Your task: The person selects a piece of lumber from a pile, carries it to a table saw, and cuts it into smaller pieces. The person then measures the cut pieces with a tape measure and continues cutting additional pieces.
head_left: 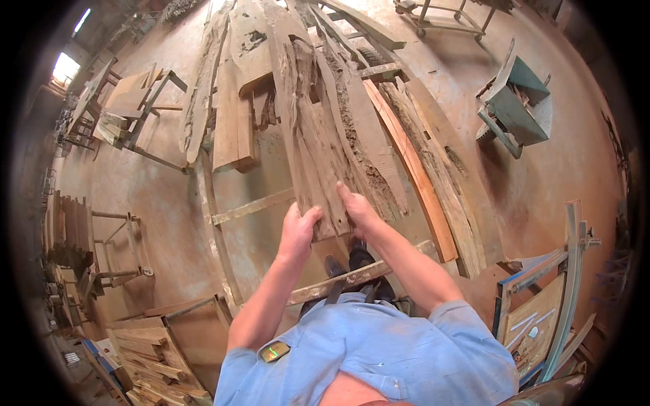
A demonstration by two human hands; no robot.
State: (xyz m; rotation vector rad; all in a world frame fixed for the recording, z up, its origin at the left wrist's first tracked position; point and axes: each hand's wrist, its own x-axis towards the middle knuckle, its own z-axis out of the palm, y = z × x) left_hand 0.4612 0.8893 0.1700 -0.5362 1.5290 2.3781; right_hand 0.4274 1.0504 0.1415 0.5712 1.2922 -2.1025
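Observation:
A long, weathered plank [315,142] with deep cracks and hollows runs away from me over a metal frame [254,205]. At its near end, my left hand [300,227] grips the left edge with the thumb on top. My right hand [359,210] is closed on the right edge, thumb also on the upper face. The fingers of both hands are mostly hidden beneath the wood. Just right of this plank lies a rough-edged board [369,152] with a crumbling seam. To its left rests a shorter squared board [233,128].
A reddish board [416,183] and a split grey-brown plank [443,183] lie on the right side. Beyond them stands a green metal stand [518,105]. A cart with wood [135,105] is at far left. Stacked offcuts [152,355] sit lower left, and a workbench [535,318] lower right.

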